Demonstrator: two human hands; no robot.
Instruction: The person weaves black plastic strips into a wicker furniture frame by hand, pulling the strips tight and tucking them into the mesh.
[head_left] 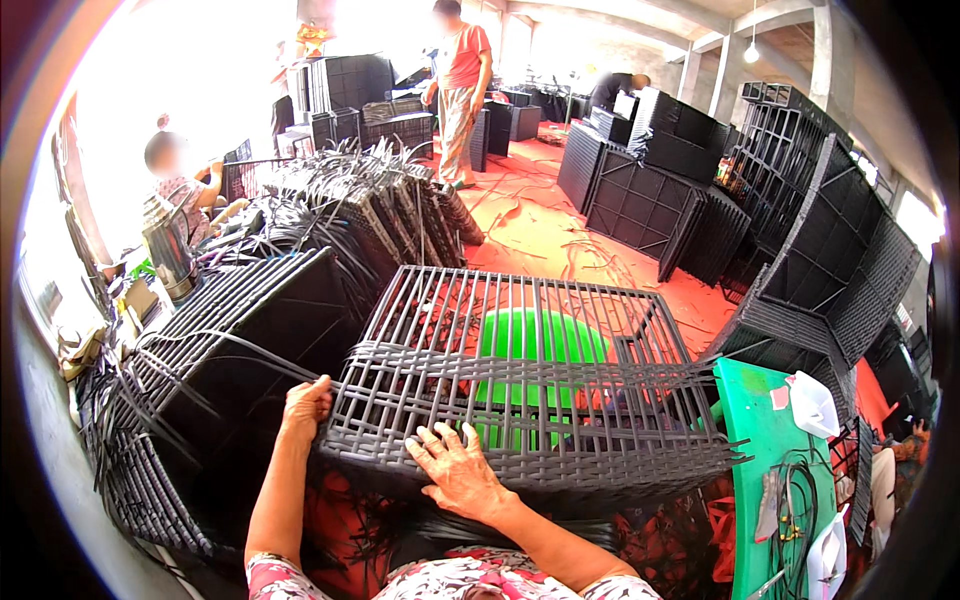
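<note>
In front of me is a dark grey frame of open bars with flat strips woven across it. The weave is dense along its near edge, and a looser band crosses farther up. At the frame's left corner, my left hand is closed, its fingers pinched on a plastic strip that trails off to the left. My right hand lies on the near woven band with its fingers spread. Through the bars shows a bright green tub.
Left of the frame stand dark woven panels with loose strips and a metal flask. To the right is a green table with white trays and cords. Stacked black furniture lines the red floor. Other people are farther back.
</note>
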